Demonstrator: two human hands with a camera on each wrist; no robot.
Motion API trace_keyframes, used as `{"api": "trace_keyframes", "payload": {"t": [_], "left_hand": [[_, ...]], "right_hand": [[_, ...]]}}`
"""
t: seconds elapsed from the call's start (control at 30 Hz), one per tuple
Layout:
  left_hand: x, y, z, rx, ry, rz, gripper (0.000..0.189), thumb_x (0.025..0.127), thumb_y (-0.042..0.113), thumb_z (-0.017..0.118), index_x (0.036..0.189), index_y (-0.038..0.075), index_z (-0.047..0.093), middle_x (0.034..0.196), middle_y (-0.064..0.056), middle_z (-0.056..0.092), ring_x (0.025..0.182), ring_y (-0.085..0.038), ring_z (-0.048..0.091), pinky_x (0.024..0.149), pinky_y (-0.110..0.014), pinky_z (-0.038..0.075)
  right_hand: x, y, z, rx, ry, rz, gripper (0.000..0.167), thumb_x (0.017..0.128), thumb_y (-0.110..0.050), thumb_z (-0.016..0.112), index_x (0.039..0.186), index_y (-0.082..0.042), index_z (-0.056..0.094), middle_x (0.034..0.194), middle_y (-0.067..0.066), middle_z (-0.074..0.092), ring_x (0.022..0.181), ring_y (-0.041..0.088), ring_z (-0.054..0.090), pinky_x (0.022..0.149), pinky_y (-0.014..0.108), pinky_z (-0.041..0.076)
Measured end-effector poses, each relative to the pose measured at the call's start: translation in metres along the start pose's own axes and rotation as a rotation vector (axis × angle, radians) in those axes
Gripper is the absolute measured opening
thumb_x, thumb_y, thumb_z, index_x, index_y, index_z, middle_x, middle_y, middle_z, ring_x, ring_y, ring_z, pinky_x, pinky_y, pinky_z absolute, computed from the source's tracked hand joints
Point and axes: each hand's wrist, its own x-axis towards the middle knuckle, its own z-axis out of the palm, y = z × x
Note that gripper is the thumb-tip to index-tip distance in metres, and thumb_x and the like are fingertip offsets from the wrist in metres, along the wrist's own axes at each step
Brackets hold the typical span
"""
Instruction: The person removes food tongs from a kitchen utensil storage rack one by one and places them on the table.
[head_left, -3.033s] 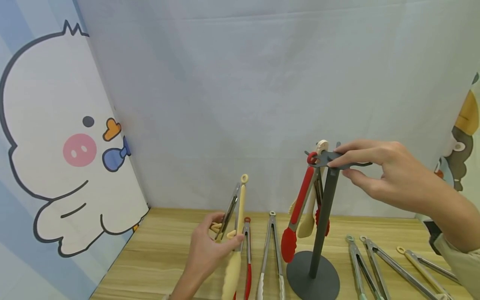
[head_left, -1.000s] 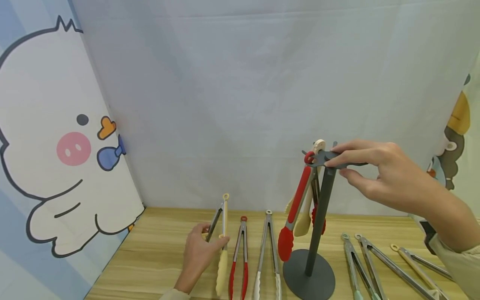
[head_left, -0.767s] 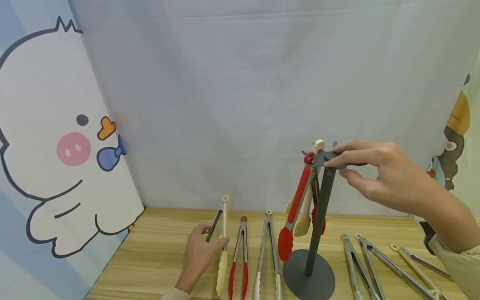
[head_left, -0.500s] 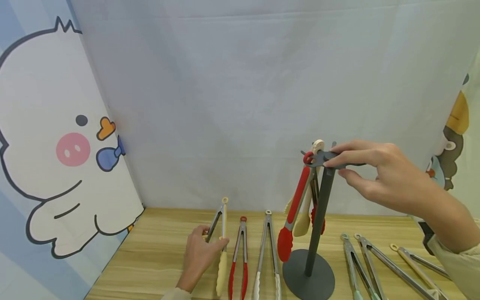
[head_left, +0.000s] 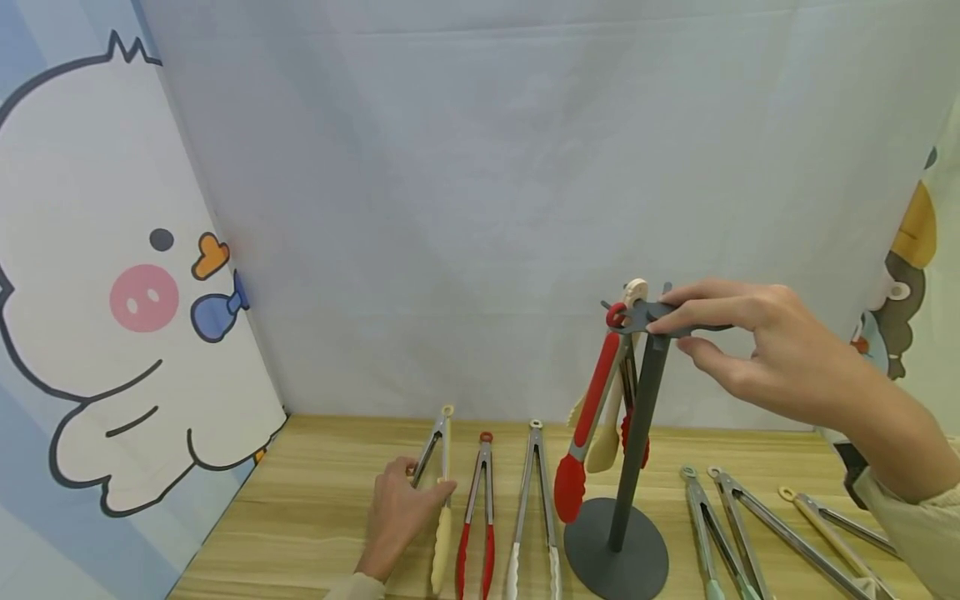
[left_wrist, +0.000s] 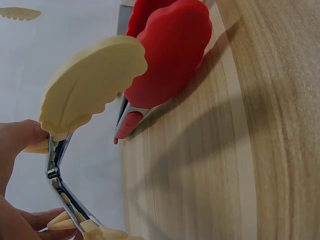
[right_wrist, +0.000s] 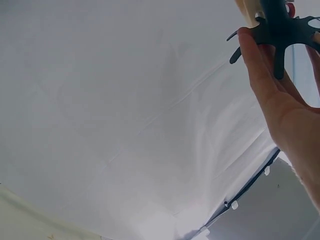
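My left hand grips the cream-yellow tongs, thumb on one arm and fingers on the other, with the tongs' arms spread. In the left wrist view a scalloped cream tong head is close up, beside red tongs. Whether the held tongs touch the table is unclear. My right hand pinches the hooked top of a dark grey stand. In the right wrist view the fingers lie against its star-shaped hook rack. Red tongs and cream tongs hang on the stand's far-left side, partly overlapping.
On the wooden table, red-tipped tongs and white-tipped tongs lie between the left hand and the stand. Green tongs, steel-armed tongs and yellow-handled tongs lie right of it. A pale cloth wall stands behind.
My left hand has brought the cream-yellow tongs down and to the left; their ring end keeps sinking toward the table. My right hand keeps its place on the stand's top.
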Motion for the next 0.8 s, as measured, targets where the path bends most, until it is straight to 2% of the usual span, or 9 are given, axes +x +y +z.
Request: {"api": "trace_keyframes", "payload": {"t": [0.37, 0.57, 0.8], "left_hand": [[0.002, -0.005, 0.005, 0.044, -0.033, 0.002, 0.075, 0.065, 0.053, 0.078, 0.116, 0.001, 0.058, 0.101, -0.011, 0.059, 0.087, -0.026, 0.053, 0.061, -0.040, 0.045], [0.005, -0.009, 0.010, 0.056, -0.028, 0.007, 0.074, 0.067, 0.051, 0.077, 0.115, -0.002, 0.058, 0.097, -0.011, 0.059, 0.085, -0.027, 0.052, 0.061, -0.040, 0.044], [0.005, -0.010, 0.014, 0.094, -0.044, -0.007, 0.077, 0.066, 0.052, 0.078, 0.117, -0.002, 0.057, 0.098, -0.012, 0.058, 0.087, -0.028, 0.052, 0.063, -0.042, 0.044]], "right_hand": [[0.000, 0.008, -0.001, 0.024, -0.013, -0.007, 0.038, 0.077, 0.007, 0.069, 0.103, -0.021, 0.072, 0.119, 0.000, 0.062, 0.104, 0.000, 0.054, 0.075, 0.012, 0.041], [0.000, 0.009, -0.002, 0.025, -0.018, 0.004, 0.038, 0.078, 0.007, 0.068, 0.102, -0.022, 0.072, 0.119, -0.001, 0.062, 0.104, -0.001, 0.053, 0.074, 0.012, 0.041], [-0.001, 0.010, -0.002, 0.028, -0.026, 0.009, 0.038, 0.079, 0.006, 0.068, 0.104, -0.023, 0.072, 0.121, -0.001, 0.061, 0.106, 0.001, 0.053, 0.077, 0.012, 0.040]]}}
